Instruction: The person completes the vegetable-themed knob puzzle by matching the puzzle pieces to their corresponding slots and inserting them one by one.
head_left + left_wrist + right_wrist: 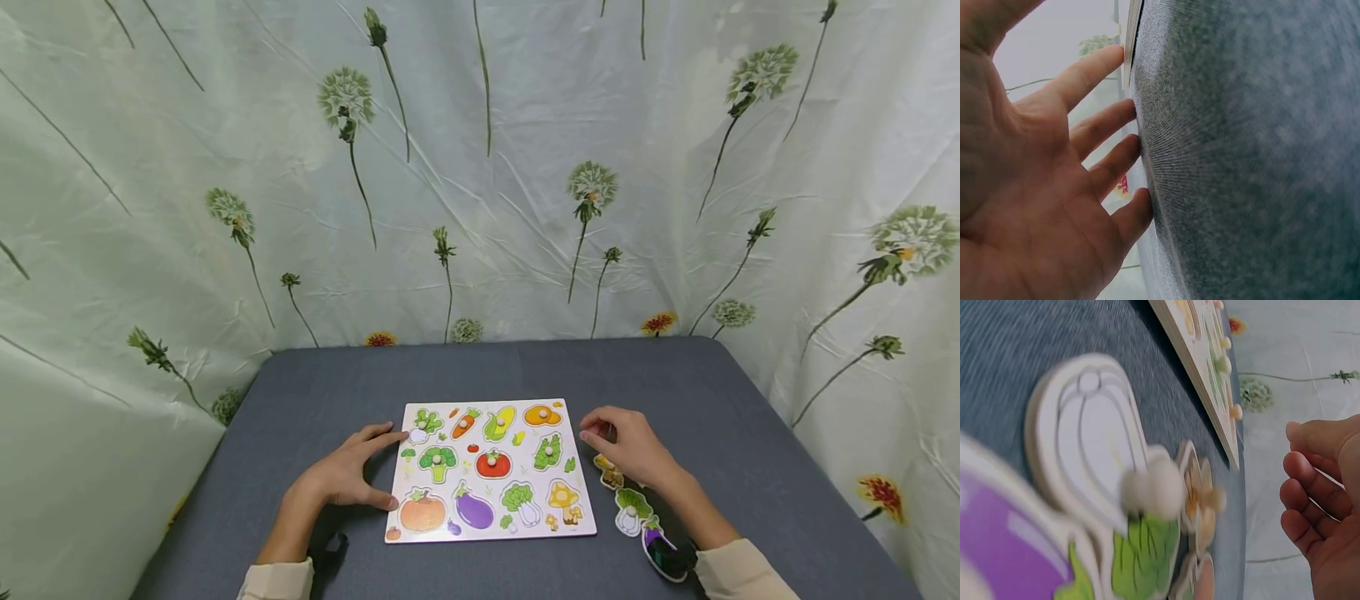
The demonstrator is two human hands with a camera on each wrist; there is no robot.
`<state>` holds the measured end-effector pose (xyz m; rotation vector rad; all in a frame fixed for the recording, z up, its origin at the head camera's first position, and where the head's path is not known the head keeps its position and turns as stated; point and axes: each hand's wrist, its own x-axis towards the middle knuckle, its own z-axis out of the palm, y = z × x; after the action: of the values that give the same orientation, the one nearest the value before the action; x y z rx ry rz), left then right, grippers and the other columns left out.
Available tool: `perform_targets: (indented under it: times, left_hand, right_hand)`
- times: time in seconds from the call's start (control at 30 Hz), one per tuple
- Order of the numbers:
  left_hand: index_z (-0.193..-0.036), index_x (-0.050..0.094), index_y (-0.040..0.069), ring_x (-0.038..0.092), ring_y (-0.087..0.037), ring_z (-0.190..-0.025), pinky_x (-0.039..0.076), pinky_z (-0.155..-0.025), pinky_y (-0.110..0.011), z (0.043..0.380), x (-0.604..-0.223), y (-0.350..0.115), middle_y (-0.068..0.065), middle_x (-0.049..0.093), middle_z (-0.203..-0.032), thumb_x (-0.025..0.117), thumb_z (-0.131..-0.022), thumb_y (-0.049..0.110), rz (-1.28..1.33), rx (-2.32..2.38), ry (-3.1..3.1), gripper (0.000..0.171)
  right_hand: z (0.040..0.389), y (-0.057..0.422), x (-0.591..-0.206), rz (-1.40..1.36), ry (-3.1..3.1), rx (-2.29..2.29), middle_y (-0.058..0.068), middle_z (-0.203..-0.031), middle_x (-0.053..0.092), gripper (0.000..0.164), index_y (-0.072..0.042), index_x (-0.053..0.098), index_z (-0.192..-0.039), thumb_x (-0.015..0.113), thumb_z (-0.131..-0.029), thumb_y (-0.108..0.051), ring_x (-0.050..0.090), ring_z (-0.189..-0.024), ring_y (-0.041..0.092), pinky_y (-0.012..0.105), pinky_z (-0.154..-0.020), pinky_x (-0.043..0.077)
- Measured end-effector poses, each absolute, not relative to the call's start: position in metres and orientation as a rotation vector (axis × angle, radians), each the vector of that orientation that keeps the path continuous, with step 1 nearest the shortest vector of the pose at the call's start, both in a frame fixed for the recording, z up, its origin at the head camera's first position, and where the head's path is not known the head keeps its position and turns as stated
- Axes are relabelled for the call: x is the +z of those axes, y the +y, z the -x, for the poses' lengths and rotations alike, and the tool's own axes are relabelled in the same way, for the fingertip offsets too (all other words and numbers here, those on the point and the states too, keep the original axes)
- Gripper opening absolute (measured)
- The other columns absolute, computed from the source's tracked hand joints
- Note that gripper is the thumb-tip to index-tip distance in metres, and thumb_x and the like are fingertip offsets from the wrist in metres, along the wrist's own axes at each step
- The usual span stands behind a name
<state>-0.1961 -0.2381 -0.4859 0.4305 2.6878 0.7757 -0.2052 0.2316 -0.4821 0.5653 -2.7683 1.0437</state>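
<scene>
A white wooden vegetable puzzle board [521,468] lies on the table. Knobbed pieces, among them a tomato piece [492,464] and a broccoli piece [437,462], sit in its upper two rows; the bottom-row pictures show no knobs. My left hand [341,475] is spread at the board's left edge, index fingertip and thumb against it. Just off the right edge, my right hand [626,442] hovers with loosely bent fingers and nothing between them. Below it lie a loose mushroom piece [608,472], bok choy piece [1094,425] and eggplant piece [1010,531], partly hidden by the forearm.
The dark grey cloth-covered table [480,367] reaches back to a pale curtain [480,200] printed with dandelions. Another loose piece peeks out under the right forearm, mostly covered. The right wrist view shows wooden knobs rising from the pieces.
</scene>
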Motion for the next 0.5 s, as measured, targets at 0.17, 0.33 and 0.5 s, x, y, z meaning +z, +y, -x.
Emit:
perform_targets:
  times: [0.17, 0.33, 0.5]
  left_hand:
    - [-0.155, 0.048, 0.025, 0.029, -0.047, -0.151, 0.036, -0.106, -0.075, 0.195, -0.485, -0.237, -0.015, 0.032, -0.166, 0.094, -0.061, 0.05, -0.435, 0.773, 2.691, 0.108]
    - [-0.155, 0.049, 0.026, 0.03, -0.046, -0.151, 0.036, -0.107, -0.074, 0.196, -0.487, -0.237, -0.014, 0.033, -0.165, 0.095, -0.061, 0.051, -0.423, 0.754, 2.711, 0.107]
    - [-0.155, 0.05, 0.027, 0.031, -0.046, -0.151, 0.037, -0.107, -0.074, 0.197, -0.489, -0.239, -0.013, 0.035, -0.165, 0.096, -0.061, 0.052, -0.415, 0.74, 2.729, 0.107]
  right_hand:
    - [0.202, 0.245, -0.479, -0.542, -2.76, 1.026, -0.011, -0.084, 0.065, 0.006, -0.015, 0.075, -0.099, 0.077, -0.094, -0.015, 0.054, -0.073, 0.003, 0.024, -0.065, 0.046]
    - [0.198, 0.261, -0.479, -0.511, -2.749, 0.979, -0.011, -0.084, 0.065, 0.006, -0.017, 0.075, -0.098, 0.077, -0.093, -0.014, 0.053, -0.073, 0.001, 0.024, -0.065, 0.046]
    - [0.192, 0.277, -0.483, -0.515, -2.732, 0.926, -0.012, -0.083, 0.064, 0.007, -0.016, 0.075, -0.097, 0.078, -0.091, -0.012, 0.05, -0.071, 0.0, 0.023, -0.063, 0.045]
